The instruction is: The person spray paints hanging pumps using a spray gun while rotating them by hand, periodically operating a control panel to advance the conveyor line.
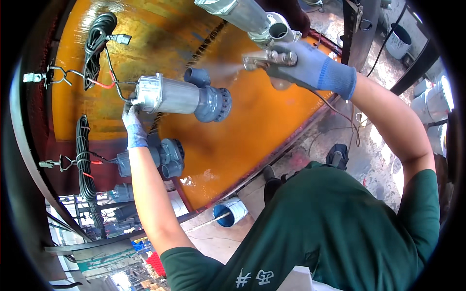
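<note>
Head view: a grey pump [182, 97] hangs before an orange panel [242, 136], its rear end gripped by the gloved left hand [132, 121]. Up and to the right, the gloved right hand [303, 65] squeezes a spray gun [264, 59] misting toward the pump.

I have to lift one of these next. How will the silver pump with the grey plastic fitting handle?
The pump is probably heavy for its size, with its metal body. Its round barrel may roll if set down. The trailing cable is floppy and might snag.
</note>
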A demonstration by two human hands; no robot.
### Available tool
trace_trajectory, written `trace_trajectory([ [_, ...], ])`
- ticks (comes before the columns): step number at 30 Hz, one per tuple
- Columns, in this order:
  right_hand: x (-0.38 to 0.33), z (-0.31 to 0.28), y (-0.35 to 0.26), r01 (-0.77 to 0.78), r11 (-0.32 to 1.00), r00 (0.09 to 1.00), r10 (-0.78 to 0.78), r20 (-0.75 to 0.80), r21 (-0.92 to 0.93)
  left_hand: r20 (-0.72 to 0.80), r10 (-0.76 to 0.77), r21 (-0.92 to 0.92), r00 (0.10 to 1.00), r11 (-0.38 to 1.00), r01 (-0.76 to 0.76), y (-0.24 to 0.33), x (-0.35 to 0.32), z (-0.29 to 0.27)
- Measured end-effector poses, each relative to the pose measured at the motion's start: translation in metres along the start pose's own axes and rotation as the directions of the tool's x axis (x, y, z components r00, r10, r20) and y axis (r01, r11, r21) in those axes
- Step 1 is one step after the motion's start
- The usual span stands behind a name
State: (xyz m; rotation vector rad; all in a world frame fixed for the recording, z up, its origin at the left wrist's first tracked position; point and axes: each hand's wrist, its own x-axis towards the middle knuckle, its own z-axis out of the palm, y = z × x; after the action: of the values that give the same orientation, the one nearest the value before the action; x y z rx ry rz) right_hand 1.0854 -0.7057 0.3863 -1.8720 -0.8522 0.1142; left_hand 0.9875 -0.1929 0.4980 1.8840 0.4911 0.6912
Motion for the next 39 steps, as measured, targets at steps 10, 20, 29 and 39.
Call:
trace_trajectory([
  [10,0.027,-0.011,-0.037,0.074,0.99,0.99,-0.059,0.124,-0.123,0.052,0.045,-0.02,0.998,0.999,-0.044,-0.007,0.015,-0.006],
  [20,0.109,0.004,-0.177,-0.017,0.842,0.919,0.226,0.323,-0.54,0.111,0.096,-0.059,0.989,0.994,-0.09,-0.04,0.052,-0.021],
  [29,0.183,0.065,-0.229,0.055,0.76,0.923,0.209,0.323,-0.647,0.239,0.185,-0.06,0.953,0.983,-0.176,-0.036,0.049,-0.009],
  [39,0.161,0.05,-0.23,0.029,0.709,0.975,0.135,0.175,-0.705,0.248,0.243,0.047,0.938,0.964,-0.263,-0.06,0.069,-0.021],
])
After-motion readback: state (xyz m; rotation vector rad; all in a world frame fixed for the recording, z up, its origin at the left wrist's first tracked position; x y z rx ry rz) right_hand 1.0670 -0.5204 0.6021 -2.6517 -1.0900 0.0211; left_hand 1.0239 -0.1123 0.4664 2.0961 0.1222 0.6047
